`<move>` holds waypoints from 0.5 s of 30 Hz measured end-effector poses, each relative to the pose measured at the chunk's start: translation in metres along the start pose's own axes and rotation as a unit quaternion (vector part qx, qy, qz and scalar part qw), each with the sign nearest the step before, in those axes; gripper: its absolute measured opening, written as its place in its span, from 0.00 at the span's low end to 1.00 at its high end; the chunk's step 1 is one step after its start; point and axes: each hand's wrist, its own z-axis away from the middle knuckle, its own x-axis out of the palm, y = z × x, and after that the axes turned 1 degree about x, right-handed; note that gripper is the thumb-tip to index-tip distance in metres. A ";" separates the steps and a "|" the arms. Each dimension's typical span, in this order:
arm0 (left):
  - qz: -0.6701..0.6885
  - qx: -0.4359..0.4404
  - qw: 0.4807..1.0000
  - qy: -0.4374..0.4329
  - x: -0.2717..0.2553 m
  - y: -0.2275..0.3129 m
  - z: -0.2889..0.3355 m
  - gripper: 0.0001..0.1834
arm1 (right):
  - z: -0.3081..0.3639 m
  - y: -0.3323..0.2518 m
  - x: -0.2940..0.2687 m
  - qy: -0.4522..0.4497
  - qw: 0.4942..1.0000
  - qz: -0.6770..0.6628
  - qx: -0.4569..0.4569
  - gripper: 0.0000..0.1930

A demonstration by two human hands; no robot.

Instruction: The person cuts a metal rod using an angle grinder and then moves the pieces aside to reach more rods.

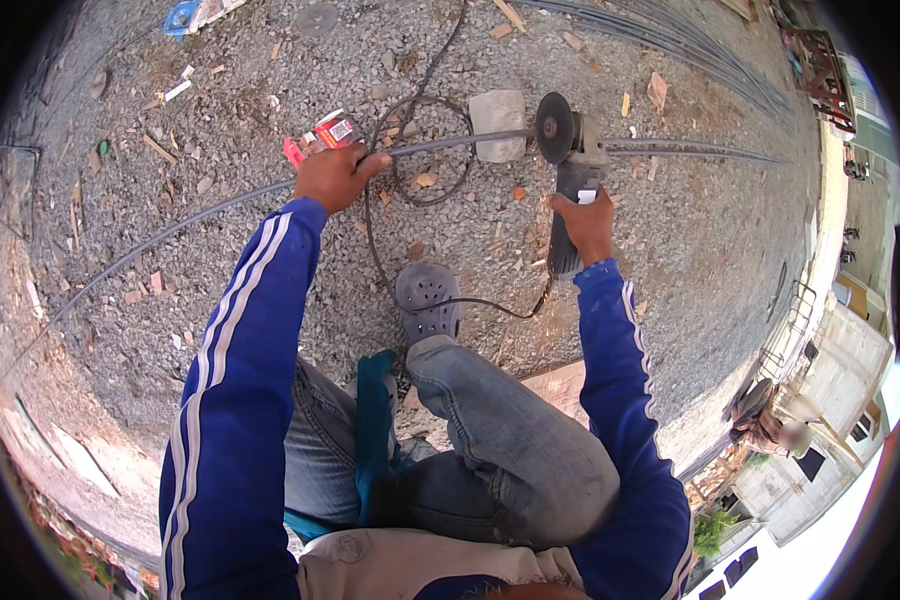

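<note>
- The right grip (587,225) is closed around the body of the angle grinder (567,236).
- The left grip (335,180) is closed on the grey metal rod (435,145).
- This rod passes across the pale block (500,122); the grinder's disc (555,128) stands just right of the block, and I cannot tell whether it touches the rod.
- A black cable (460,178) makes a loop between left grip and block.
- Farther, more rods (670,45) lie on the gravel (690,250).

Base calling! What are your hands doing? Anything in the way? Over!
Left hand gripping grey rod. Right hand holding angle grinder, disc over the rod beside pale block; contact unclear. Black cord loop crossing the rod, maybe in the way.
</note>
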 end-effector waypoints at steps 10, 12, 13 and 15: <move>0.003 0.004 1.000 0.004 -0.001 0.000 0.002 0.29 | 0.007 -0.007 0.001 -0.002 1.000 -0.003 0.014 0.24; 0.002 0.003 1.000 0.007 -0.001 0.001 0.002 0.29 | 0.007 -0.005 0.000 0.001 1.000 -0.006 0.008 0.23; 0.002 0.005 1.000 0.009 -0.001 0.002 0.002 0.29 | 0.006 -0.003 0.000 0.001 1.000 -0.006 0.008 0.23; 0.001 0.007 1.000 0.011 -0.001 0.002 0.002 0.29 | 0.004 0.000 -0.001 -0.006 1.000 -0.018 0.004 0.23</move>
